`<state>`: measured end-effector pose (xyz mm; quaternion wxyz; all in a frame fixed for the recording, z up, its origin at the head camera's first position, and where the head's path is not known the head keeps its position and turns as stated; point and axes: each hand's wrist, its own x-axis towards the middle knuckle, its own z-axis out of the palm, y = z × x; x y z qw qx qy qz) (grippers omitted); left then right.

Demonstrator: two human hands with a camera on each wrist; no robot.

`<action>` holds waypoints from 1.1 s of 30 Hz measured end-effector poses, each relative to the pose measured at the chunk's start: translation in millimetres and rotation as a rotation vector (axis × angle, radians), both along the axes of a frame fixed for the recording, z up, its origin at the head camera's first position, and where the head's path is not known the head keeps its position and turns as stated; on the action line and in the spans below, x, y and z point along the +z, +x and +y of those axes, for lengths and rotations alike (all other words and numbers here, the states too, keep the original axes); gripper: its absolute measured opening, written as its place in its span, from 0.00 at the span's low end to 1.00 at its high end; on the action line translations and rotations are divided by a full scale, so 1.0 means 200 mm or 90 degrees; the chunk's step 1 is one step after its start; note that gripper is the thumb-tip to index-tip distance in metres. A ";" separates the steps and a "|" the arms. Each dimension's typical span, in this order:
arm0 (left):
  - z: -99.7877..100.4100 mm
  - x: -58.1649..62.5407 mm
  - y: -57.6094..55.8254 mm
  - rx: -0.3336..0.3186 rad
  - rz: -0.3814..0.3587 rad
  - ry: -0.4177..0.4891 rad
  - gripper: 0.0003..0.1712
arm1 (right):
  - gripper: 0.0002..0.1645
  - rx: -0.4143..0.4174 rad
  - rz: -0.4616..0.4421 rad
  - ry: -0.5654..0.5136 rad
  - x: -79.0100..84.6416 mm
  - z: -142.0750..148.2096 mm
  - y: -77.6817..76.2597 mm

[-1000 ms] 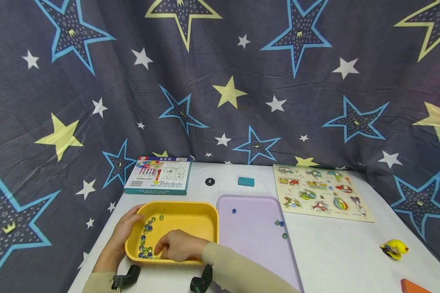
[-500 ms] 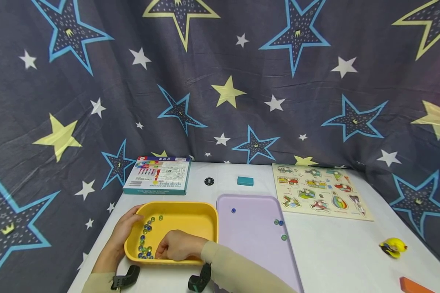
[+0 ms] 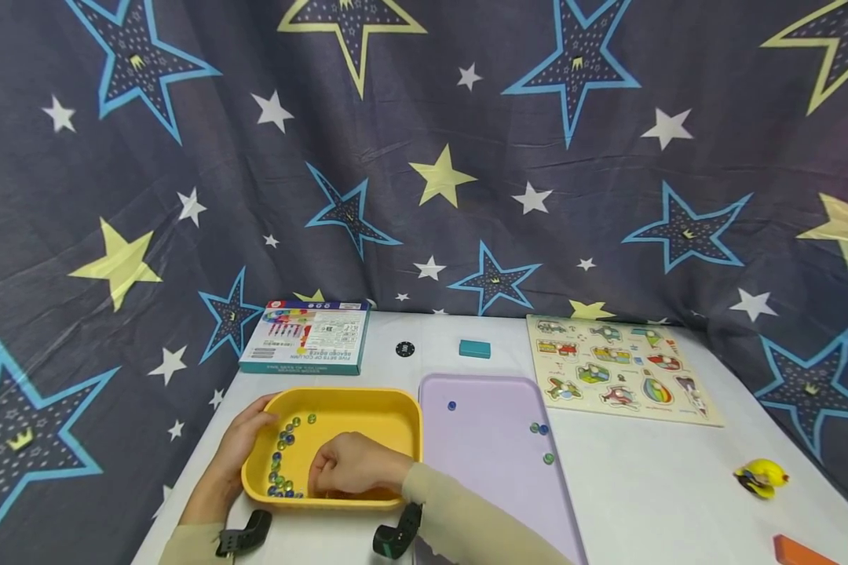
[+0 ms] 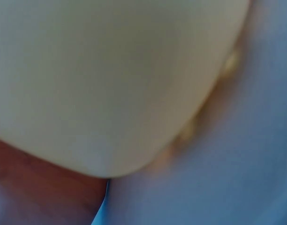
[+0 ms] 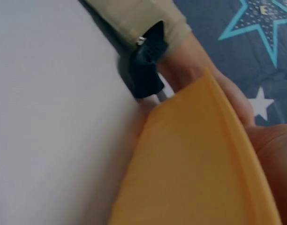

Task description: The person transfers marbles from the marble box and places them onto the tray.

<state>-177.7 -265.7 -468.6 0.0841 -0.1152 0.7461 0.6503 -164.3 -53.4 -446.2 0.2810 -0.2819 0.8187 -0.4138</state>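
"So, starting from the left, what is the left hand [image 3: 239, 438] for?"

"It grips the rim of the yellow, rounded-rectangular plastic tray [image 3: 371, 416], fingers curled round it, probably so the tray won't slide."

"And the small round glass marbles [image 3: 281, 445]?"

"Inside that tray, strung down its left side and bunched at the near-left corner, where the wall presumably stops them rolling."

"What about the right hand [image 3: 356, 464]?"

"It reaches in over the near-right corner, knuckles up, fingers curled down just beside the bunch. The fingertips are hidden, so I can't tell whether they pinch anything."

"Further right?"

"A flat lilac tray [image 3: 491, 463] sits just beside the yellow one, likely for easy reach. Four more marbles lie on it: one dark blue marble [image 3: 452, 406] alone, two side by side, and a greenish one nearer."

"How do they look?"

"Shiny and see-through, some deep blue, others yellow-green."
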 end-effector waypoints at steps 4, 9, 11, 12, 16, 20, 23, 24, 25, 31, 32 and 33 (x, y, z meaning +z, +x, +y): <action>0.00 -0.01 0.00 0.001 -0.002 0.000 0.24 | 0.03 -0.058 -0.018 -0.059 0.02 0.05 0.00; 0.00 -0.02 0.00 -0.004 0.004 0.000 0.24 | 0.04 -0.106 0.033 -0.126 0.06 0.15 -0.02; 0.00 -0.01 -0.01 -0.006 0.007 0.006 0.24 | 0.06 -0.123 0.071 -0.150 0.08 0.20 -0.02; 0.00 -0.01 -0.01 -0.007 0.007 0.011 0.24 | 0.06 -0.133 0.091 -0.163 0.09 0.23 -0.02; -0.01 0.00 -0.01 -0.004 0.004 0.017 0.24 | 0.06 -0.187 0.173 -0.218 0.11 0.34 -0.03; -0.01 0.00 -0.01 -0.006 0.006 0.011 0.24 | 0.07 -0.256 0.236 -0.242 0.11 0.44 -0.04; -0.01 0.00 -0.01 -0.008 0.010 0.010 0.24 | 0.07 -0.298 0.250 -0.243 0.08 0.52 -0.04; -0.01 0.00 -0.01 -0.007 0.010 0.011 0.24 | 0.07 -0.309 0.252 -0.243 0.07 0.54 -0.04; -0.01 0.00 -0.01 -0.007 0.010 0.013 0.24 | 0.07 -0.323 0.249 -0.244 0.05 0.56 -0.05; -0.01 -0.01 -0.01 -0.008 0.011 0.020 0.24 | 0.08 -0.413 0.237 -0.244 -0.02 0.67 -0.05; -0.01 -0.01 -0.01 -0.008 0.012 0.021 0.24 | 0.08 -0.426 0.236 -0.241 -0.01 0.67 -0.04; -0.02 -0.01 -0.01 -0.007 0.012 0.023 0.24 | 0.08 -0.437 0.235 -0.236 0.00 0.68 -0.03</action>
